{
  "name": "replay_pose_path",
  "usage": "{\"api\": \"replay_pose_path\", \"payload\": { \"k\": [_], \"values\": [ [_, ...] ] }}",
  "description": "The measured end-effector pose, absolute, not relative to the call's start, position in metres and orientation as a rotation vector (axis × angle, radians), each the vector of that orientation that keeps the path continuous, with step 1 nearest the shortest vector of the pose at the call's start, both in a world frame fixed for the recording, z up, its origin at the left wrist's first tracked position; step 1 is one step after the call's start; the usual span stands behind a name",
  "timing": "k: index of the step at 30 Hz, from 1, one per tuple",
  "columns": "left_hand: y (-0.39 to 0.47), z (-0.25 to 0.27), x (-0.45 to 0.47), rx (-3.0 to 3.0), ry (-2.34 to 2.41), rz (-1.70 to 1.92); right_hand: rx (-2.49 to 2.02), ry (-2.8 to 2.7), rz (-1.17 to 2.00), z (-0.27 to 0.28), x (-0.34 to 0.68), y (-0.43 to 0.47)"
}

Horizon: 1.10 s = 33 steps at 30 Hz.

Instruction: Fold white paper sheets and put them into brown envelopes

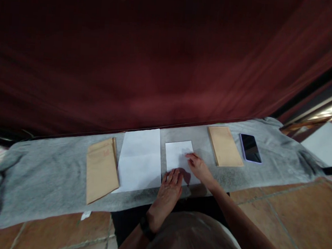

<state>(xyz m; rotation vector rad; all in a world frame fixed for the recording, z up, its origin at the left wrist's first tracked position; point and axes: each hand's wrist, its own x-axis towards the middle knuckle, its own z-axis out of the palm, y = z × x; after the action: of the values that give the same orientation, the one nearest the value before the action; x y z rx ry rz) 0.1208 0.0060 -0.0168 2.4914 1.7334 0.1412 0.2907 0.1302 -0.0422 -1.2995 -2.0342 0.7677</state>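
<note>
My left hand (170,188) lies flat, fingers together and stretched out, on the lower left part of a small white sheet of paper (177,152). Over the right side of that sheet is my right hand (199,168), its fingers slightly bent with the thumb apart from them; I see nothing held in it. Whether its fingertips touch the paper I cannot tell. Left of the small sheet lies a larger white sheet of paper (141,158) with faint creases. A dark band circles my left wrist.
Brown paper envelopes (101,173) lie stacked at the left, overlapping the large sheet's edge. More brown envelopes (227,147) and a purple-edged phone (251,148) lie to the right. Grey cloth (51,173) covers the narrow surface. A dark red curtain-like sheet (157,82) rises behind it.
</note>
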Motion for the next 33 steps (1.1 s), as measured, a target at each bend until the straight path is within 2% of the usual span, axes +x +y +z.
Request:
{"api": "replay_pose_path", "payload": {
  "k": [5,14,28,33],
  "values": [
    [0.004,-0.017,0.120,2.466,1.738,0.090,-1.288,-2.010,0.788,-0.046,0.308,0.128],
    [0.000,-0.023,0.130,2.462,1.784,0.092,-1.138,-2.130,0.812,-0.060,0.364,0.065],
    [0.001,0.006,0.116,2.219,1.680,0.440,-1.044,-2.177,0.746,-0.063,0.368,0.062],
    [0.028,0.004,0.122,2.245,1.629,0.514,-1.037,-2.192,0.776,-0.062,0.369,0.061]
  ]
}}
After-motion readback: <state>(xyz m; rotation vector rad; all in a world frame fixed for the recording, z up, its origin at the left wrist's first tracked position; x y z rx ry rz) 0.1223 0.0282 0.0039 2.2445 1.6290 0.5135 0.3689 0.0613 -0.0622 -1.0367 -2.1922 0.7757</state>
